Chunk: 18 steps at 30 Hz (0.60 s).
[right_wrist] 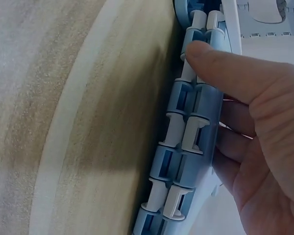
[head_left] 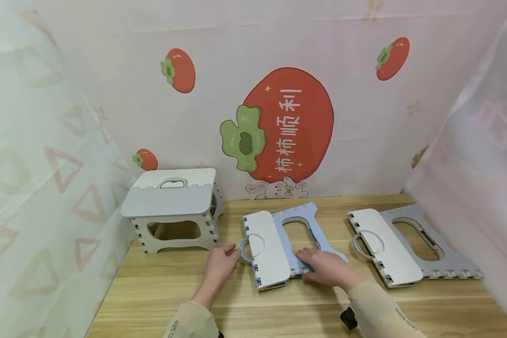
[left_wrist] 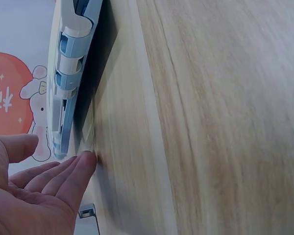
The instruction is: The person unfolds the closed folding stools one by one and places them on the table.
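A white-and-blue folding stool (head_left: 270, 253) lies folded flat on the table, in the middle of the head view. My right hand (head_left: 327, 268) grips its near blue edge. In the right wrist view the thumb presses on the hinged edge (right_wrist: 174, 132) while the other fingers go behind it, partly hidden. By the stool's left side, close to its loop handle (head_left: 246, 249), is my left hand (head_left: 223, 264). The left wrist view shows that hand's fingers extended, thumb apart, with nothing held and the stool's hinged edge (left_wrist: 68, 73) just beyond the fingertips.
An unfolded white-and-grey stool (head_left: 169, 202) stands upright at the back left. On the right, another white-and-grey folding stool (head_left: 388, 249) lies folded flat. A printed cloth backdrop (head_left: 363, 141) rises behind the wooden table (head_left: 152, 295) and along both sides.
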Motion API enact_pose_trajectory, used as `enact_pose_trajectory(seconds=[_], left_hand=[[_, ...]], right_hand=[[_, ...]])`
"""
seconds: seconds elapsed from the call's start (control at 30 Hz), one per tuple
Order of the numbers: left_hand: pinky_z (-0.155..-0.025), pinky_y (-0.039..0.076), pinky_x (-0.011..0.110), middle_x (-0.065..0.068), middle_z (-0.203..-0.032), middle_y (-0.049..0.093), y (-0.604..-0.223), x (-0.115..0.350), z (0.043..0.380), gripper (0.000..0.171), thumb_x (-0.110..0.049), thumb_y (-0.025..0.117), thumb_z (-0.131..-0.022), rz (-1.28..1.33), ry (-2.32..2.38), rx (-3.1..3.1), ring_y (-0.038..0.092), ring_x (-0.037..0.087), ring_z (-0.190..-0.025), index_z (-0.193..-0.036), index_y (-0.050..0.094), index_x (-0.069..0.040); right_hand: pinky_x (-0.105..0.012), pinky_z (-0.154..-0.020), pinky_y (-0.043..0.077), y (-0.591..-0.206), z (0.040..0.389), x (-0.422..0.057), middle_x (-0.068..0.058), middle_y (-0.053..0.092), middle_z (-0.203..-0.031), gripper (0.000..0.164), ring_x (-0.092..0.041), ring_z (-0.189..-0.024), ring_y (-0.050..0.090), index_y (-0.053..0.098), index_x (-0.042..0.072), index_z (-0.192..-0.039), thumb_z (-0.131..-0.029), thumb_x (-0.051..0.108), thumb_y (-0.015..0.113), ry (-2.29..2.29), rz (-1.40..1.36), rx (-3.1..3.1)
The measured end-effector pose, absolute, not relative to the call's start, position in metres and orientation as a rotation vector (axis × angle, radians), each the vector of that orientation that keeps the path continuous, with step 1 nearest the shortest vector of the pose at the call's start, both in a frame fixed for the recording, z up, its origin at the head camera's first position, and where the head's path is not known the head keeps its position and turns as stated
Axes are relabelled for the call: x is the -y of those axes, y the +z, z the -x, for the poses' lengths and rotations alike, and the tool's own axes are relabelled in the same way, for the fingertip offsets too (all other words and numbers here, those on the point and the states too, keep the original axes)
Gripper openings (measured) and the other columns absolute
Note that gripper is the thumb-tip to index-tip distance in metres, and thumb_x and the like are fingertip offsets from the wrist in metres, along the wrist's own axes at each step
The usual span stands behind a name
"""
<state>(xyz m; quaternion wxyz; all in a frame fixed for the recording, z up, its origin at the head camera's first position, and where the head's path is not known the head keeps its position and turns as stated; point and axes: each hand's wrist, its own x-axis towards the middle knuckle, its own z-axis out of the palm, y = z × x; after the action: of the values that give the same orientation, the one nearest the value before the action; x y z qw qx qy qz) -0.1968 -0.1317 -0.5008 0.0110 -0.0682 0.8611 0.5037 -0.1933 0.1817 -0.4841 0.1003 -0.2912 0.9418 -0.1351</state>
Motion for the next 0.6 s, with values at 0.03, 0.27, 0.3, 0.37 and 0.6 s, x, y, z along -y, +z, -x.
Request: enact_pose_trajectory(seconds=[0.03, 0.27, 0.3, 0.37, 0.6], left_hand=[[-0.072, 0.062, 0.034, 0.025, -0.114, 0.073, -0.501, 0.131, 0.197, 0.043, -0.015, 0.067, -0.097, 0.213, 1.604, -2.658, 0.076, 0.028, -0.089, -0.129, 0.063, 0.012], [-0.072, 0.064, 0.035, 0.028, -0.113, 0.072, -0.504, 0.128, 0.199, 0.041, -0.009, 0.065, -0.097, 0.271, 1.757, -2.491, 0.076, 0.027, -0.082, -0.13, 0.061, 0.015], [-0.073, 0.064, 0.035, 0.028, -0.113, 0.072, -0.505, 0.128, 0.2, 0.041, -0.008, 0.065, -0.097, 0.28, 1.774, -2.469, 0.076, 0.026, -0.082, -0.13, 0.061, 0.015], [-0.074, 0.064, 0.035, 0.027, -0.112, 0.072, -0.506, 0.127, 0.201, 0.041, -0.007, 0.065, -0.096, 0.298, 1.806, -2.426, 0.076, 0.025, -0.082, -0.131, 0.06, 0.015], [-0.073, 0.064, 0.035, 0.03, -0.115, 0.07, -0.51, 0.125, 0.204, 0.043, -0.002, 0.066, -0.097, 0.349, 1.935, -2.272, 0.076, 0.025, -0.081, -0.135, 0.055, 0.017]], right_hand=[[-0.057, -0.101, 0.052, -0.485, 0.193, -0.182, -0.019, 0.061, -0.141, 0.059, -0.039, -0.129, 0.058, 0.06, 0.002, -0.141, -0.091, 0.028, 0.078, -0.39, 0.87, -2.798], [-0.048, -0.086, 0.06, -0.489, 0.189, -0.181, -0.014, 0.071, -0.124, 0.05, -0.033, -0.108, 0.069, 0.069, 0.005, -0.129, -0.087, 0.03, 0.082, -0.315, 0.926, -2.928], [-0.047, -0.083, 0.06, -0.49, 0.189, -0.181, -0.012, 0.072, -0.121, 0.048, -0.031, -0.104, 0.071, 0.07, 0.006, -0.127, -0.087, 0.031, 0.082, -0.314, 0.925, -2.941], [-0.044, -0.077, 0.061, -0.492, 0.188, -0.181, -0.01, 0.074, -0.115, 0.044, -0.029, -0.097, 0.072, 0.071, 0.008, -0.123, -0.086, 0.031, 0.082, -0.309, 0.924, -2.965], [-0.041, -0.066, 0.059, -0.498, 0.188, -0.182, -0.006, 0.075, -0.104, 0.036, -0.024, -0.085, 0.071, 0.072, 0.01, -0.114, -0.086, 0.03, 0.083, -0.3, 0.964, -3.014]])
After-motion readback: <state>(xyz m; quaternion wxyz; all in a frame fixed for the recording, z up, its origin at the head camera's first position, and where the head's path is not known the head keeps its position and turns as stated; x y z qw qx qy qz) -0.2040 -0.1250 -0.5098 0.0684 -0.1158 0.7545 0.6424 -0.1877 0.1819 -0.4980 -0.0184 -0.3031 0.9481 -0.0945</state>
